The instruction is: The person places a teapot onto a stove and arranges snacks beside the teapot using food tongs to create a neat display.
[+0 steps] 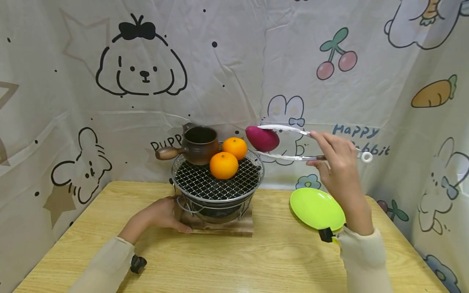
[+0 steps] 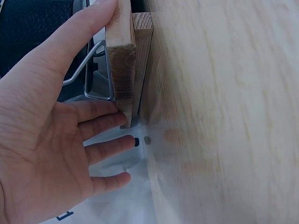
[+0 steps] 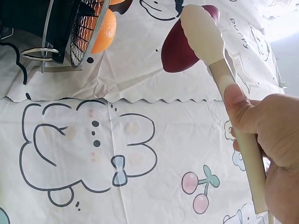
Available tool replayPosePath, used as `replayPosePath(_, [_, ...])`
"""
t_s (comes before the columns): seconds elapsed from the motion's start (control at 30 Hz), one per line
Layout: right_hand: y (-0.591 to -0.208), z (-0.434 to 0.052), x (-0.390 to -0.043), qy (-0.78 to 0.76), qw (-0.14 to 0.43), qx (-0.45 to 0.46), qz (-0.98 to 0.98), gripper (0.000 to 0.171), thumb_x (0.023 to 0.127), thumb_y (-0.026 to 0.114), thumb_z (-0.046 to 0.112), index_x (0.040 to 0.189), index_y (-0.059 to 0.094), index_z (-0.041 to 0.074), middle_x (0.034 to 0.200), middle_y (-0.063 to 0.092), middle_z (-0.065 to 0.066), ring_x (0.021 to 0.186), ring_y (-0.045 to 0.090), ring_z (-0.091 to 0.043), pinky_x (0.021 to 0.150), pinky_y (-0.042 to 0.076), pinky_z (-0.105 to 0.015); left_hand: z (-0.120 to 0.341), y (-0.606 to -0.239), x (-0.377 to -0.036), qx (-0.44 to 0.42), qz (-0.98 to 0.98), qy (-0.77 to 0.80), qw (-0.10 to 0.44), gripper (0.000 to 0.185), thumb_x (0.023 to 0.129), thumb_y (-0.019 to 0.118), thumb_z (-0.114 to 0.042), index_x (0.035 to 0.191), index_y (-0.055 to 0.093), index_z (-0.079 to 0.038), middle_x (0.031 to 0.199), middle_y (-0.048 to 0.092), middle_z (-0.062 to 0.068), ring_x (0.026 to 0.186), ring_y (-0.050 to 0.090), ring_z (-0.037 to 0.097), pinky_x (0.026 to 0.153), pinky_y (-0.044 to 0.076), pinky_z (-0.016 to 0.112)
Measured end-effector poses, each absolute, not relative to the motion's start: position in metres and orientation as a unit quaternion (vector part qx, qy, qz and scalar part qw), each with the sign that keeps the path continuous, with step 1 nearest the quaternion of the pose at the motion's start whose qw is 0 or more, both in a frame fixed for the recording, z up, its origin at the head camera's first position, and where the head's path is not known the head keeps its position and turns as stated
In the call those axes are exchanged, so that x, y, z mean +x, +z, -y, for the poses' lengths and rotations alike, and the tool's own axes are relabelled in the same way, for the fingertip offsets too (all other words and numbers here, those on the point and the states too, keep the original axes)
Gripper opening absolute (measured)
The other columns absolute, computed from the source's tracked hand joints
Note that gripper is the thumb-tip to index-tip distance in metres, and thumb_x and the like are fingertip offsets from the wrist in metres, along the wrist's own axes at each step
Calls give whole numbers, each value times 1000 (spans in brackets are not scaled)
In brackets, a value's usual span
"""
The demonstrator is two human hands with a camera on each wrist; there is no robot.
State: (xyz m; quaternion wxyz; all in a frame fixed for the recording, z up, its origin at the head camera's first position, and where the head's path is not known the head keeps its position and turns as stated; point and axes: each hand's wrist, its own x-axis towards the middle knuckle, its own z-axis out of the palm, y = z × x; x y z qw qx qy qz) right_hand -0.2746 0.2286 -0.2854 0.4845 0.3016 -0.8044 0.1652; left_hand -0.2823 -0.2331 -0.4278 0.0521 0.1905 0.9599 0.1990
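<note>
Currently, from the head view, your right hand point(image 1: 338, 162) grips a pair of tongs point(image 1: 311, 144) near their looped end, and the tongs clamp a purple sweet potato point(image 1: 262, 138) held in the air just beside the right rim of the grill point(image 1: 218, 181), clear of the mesh. Two oranges point(image 1: 224, 165) and a brown clay pot point(image 1: 198, 145) already sit on the mesh. A green plate point(image 1: 316, 208) lies on the table point(image 1: 234, 260) below your right forearm, with nothing on it. Your left hand point(image 1: 161, 213) rests against the wooden base point(image 1: 216, 226) under the grill, steadying it.

Next, the left wrist view confirms your left hand point(image 2: 51, 140) is open: its fingers point(image 2: 100, 112) lie straight, with the thumb along the side of the wooden base point(image 2: 122, 60) and the fingertips touching its lower edge. The grill's wire leg point(image 2: 91, 65) shows beside it.

Lastly, the right wrist view shows your right hand point(image 3: 271, 149) curled round the tongs point(image 3: 219, 60), whose pale tip covers part of the sweet potato point(image 3: 180, 46). The grill point(image 3: 70, 28) and one orange point(image 3: 105, 30) sit off to the side, apart from the potato.

Judgement: the potato is lifted and secure but rests on neither grill nor plate; setting it down and releasing remain outstanding.
</note>
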Motion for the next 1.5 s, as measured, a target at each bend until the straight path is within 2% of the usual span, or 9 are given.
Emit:
replayPosePath(0.13, [-287,-227,-277,167,479,318,801,77,73,84,-6,144,57,6,132,61,-20,123,52,-37,110,31,-52,234,-429,-282,188,-959,203,54,101,62,89,-65,137,57,-5,124,69,14,108,65,27,96,54,48])
replayPosePath(0.33, [-289,-222,-281,160,481,337,793,78,70,86,-5,142,59,8,131,63,-18,123,54,-38,108,31,-58,234,-430,-281,188,-958,207,56,103,63,88,-65,141,55,-6,130,67,17,114,64,32,99,53,50])
replayPosePath(0.53, [-291,-219,-283,148,469,352,797,77,71,85,-5,142,59,9,132,62,-17,123,53,-38,111,25,-64,234,-429,-280,184,-958,212,61,105,64,88,-64,144,53,-5,133,64,19,117,63,34,100,53,52])
replayPosePath(0.9, [-293,-218,-284,144,452,364,802,79,68,85,-3,142,60,9,133,61,-16,116,54,-36,115,21,-63,234,-428,-279,191,-956,216,58,108,64,88,-64,145,51,-2,139,61,21,123,61,38,105,50,54])
replayPosePath(1.07, [-294,-214,-282,149,447,371,800,81,68,86,-3,143,59,10,133,61,-15,117,55,-34,115,23,-63,234,-428,-281,193,-958,205,55,105,64,88,-64,141,54,-2,131,65,19,114,64,32,100,53,51])
replayPosePath(1.2, [-295,-206,-278,151,452,382,792,81,68,87,-1,143,59,10,131,62,-15,115,56,-34,110,26,-63,233,-427,-281,195,-959,199,53,105,64,88,-64,141,54,-2,128,66,18,110,65,30,97,54,49])
replayPosePath(1.5, [-297,-183,-268,115,462,391,788,72,77,79,16,145,57,11,128,62,-16,111,58,-37,106,32,-64,234,-429,-283,203,-958,198,46,101,64,88,-64,138,56,-4,119,68,13,104,64,24,93,55,46])
